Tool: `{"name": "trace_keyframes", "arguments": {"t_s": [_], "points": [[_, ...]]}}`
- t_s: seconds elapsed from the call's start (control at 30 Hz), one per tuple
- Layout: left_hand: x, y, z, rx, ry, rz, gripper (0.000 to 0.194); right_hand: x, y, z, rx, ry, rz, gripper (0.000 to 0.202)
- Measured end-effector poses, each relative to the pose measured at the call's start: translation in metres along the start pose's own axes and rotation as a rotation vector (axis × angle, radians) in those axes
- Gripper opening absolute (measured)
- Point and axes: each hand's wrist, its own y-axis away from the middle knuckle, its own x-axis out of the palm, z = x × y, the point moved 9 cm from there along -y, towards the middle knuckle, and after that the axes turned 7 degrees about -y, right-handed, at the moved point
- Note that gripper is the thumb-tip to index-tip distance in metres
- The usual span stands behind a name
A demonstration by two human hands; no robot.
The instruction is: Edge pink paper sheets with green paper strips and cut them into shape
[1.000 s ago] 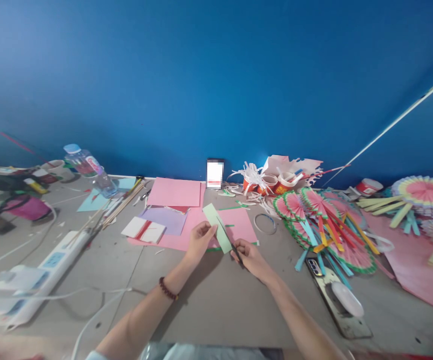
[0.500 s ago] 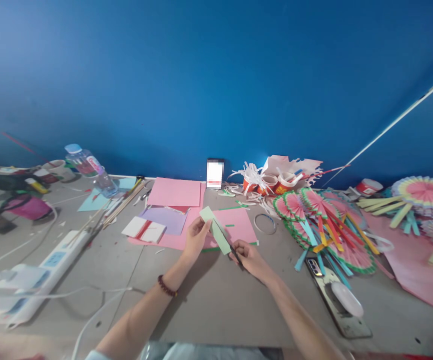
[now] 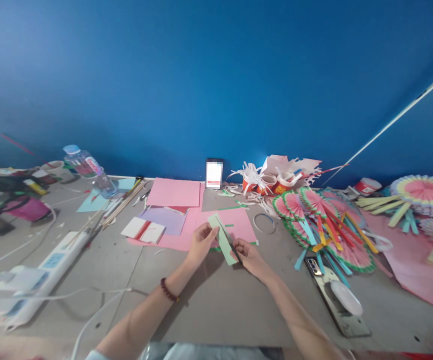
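My left hand (image 3: 202,243) pinches a light green paper strip (image 3: 225,245) by its left edge, thumb on top. The strip slants above the table, its lower end toward me. My right hand (image 3: 249,256) is closed round dark scissors (image 3: 236,251), whose blades lie along the strip's right edge. The fingers partly hide the handles. Beneath and beyond the hands lies pink paper (image 3: 243,225) with narrow dark green strips on it.
Left are a white card (image 3: 143,230) with a red band, a power strip (image 3: 53,267) with cables and a tilted bottle (image 3: 88,165). Right are a metal ring (image 3: 264,223), pleated paper fans (image 3: 317,202) and a phone (image 3: 346,320) bearing a white mouse (image 3: 346,298). A blue wall stands behind.
My left hand and the green strip have shifted right and slightly toward me, so the strip's lower end now reaches past the scissors. My right hand has barely moved.
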Motion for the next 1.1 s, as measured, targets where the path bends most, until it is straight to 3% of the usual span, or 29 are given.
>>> {"name": "trace_keyframes", "arguments": {"t_s": [0.3, 1.1], "points": [[0.003, 0.003, 0.012, -0.101, 0.054, 0.012, 0.041, 0.0, 0.001, 0.002, -0.026, -0.004, 0.015, 0.04], [0.002, 0.002, 0.007, -0.075, 0.045, -0.001, 0.041, 0.001, 0.0, 0.003, -0.02, 0.037, -0.002, 0.046]]}}
